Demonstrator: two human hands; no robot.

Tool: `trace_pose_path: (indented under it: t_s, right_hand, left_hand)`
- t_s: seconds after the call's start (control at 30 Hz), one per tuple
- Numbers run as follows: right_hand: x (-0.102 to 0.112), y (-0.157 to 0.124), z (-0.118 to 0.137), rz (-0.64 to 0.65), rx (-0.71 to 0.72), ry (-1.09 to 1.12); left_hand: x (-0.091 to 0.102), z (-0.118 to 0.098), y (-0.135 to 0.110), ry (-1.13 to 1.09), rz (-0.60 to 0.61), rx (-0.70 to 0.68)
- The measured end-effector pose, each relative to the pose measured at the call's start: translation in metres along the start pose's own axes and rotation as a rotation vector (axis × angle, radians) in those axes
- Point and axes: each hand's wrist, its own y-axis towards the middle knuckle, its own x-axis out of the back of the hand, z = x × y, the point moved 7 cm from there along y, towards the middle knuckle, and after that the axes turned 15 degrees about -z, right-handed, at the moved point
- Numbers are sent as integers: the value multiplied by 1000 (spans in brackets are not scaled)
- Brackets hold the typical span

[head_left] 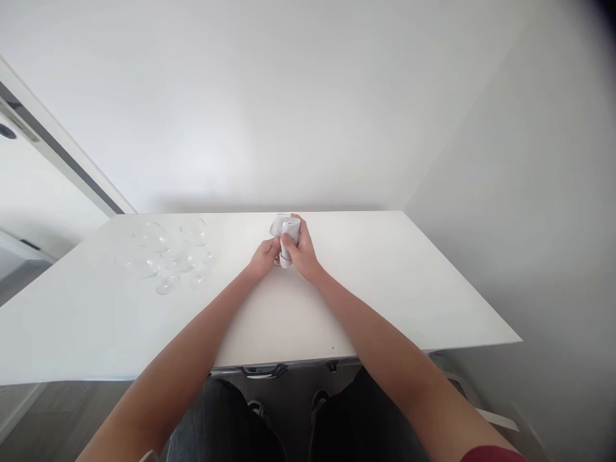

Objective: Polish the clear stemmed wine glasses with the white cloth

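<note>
Over the middle of the table, a clear stemmed glass [277, 227] is held between my two hands. My left hand [264, 256] is closed around its lower part; the foot shows just below the fingers. My right hand [303, 251] grips a folded white cloth [290, 246] and presses it against the side of the glass. Part of the bowl is hidden behind the cloth, and the right fingers are partly out of sight at the back.
Several clear stemmed glasses [193, 233] stand close together on the left of the white table [385, 282]. A white wall [289, 115] rises behind the table's far edge. At the far left is a white door [38, 173]. My legs are below the front edge.
</note>
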Motion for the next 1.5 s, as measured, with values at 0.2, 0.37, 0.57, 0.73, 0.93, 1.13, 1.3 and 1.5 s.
trace_pose_path:
  t_s: [0.2, 0.37, 0.57, 0.73, 0.93, 1.13, 1.3, 1.5]
  right_hand:
    - [-5, -3, 5, 159, -98, 103]
    - [8, -3, 22, -125, 209, -94]
    - [-5, 2, 9, 76, -151, 115]
    - [4, 0, 26, -51, 108, -48]
    - [3, -10, 48, -133, 466, -279]
    - [-12, -4, 8, 55, -107, 76]
    - [-9, -11, 4, -73, 64, -125]
    - [5, 0, 27, -134, 183, -57]
  left_hand:
    - [-18, -1, -12, -120, 315, 159]
    - [-12, 1, -9, -31, 176, 95]
    - [-22, 1, -21, -145, 467, 257]
    - [-18, 4, -16, -131, 407, 238]
    - [-20, 8, -15, 37, 321, 149]
    - [-19, -3, -16, -122, 364, 158]
    - [-11, 6, -5, -101, 193, 130]
    - [-19, 9, -12, 64, 281, 125]
